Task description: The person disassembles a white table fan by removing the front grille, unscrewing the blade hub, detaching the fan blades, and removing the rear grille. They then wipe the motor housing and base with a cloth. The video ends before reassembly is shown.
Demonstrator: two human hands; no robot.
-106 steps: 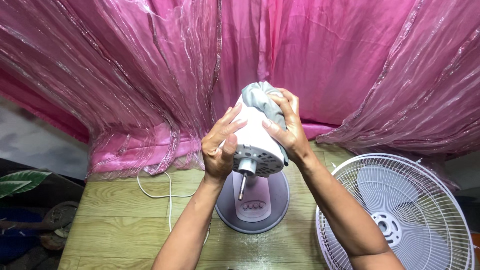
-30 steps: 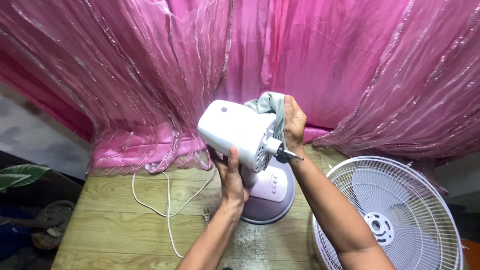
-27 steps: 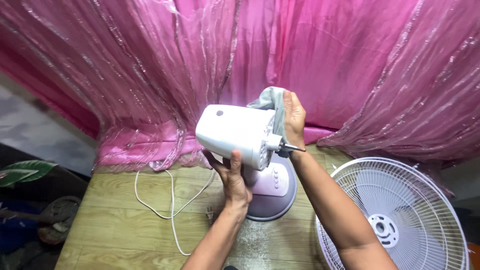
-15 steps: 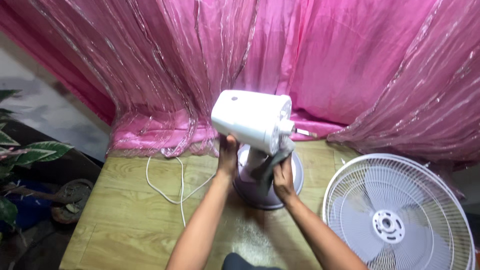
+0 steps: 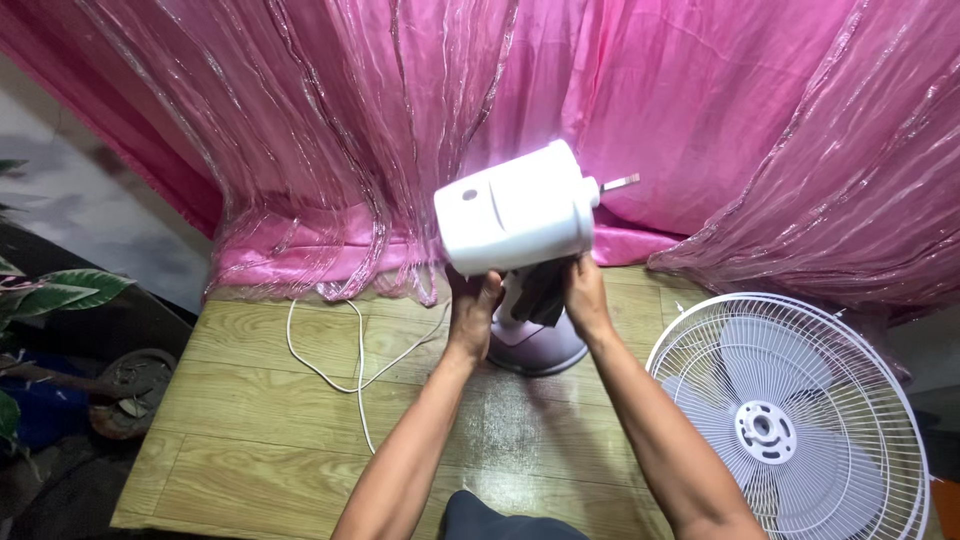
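A pink curtain (image 5: pixel 700 110) of sheer, shiny cloth fills the whole upper half of the frame, hanging in folds and bunching where it meets the surface below. Under it, across the lower half, lies a worktop (image 5: pixel 250 430) of pale wood-grain boards. At the lower right a round white fan grille (image 5: pixel 790 420) lies flat, part of it past the worktop's right edge, with pale blades and a hub showing through its wires.

In the upper centre of the frame the white fan motor housing (image 5: pixel 515 215) is tipped so that its metal shaft (image 5: pixel 620 182) points to the upper right. Below the housing, in the centre, the round lilac fan base (image 5: pixel 540 345) stands on the worktop, largely hidden by the hands.

The person's two forearms rise from the bottom centre. The left hand (image 5: pixel 473 310) is pressed up against the underside of the housing, fingers curled around its lower edge and gripping it. The right hand (image 5: pixel 583 290), just right of it, is clamped on a dark grey cloth (image 5: pixel 542 290) and presses the cloth against the neck beneath the housing.

A white power cord (image 5: pixel 345 355) loops over the worktop at centre left, running from the base toward the curtain's hem and back down. At the far left edge are green leaves (image 5: pixel 60 290) and, lower, a round dark pot (image 5: pixel 125 385) standing beside the worktop.
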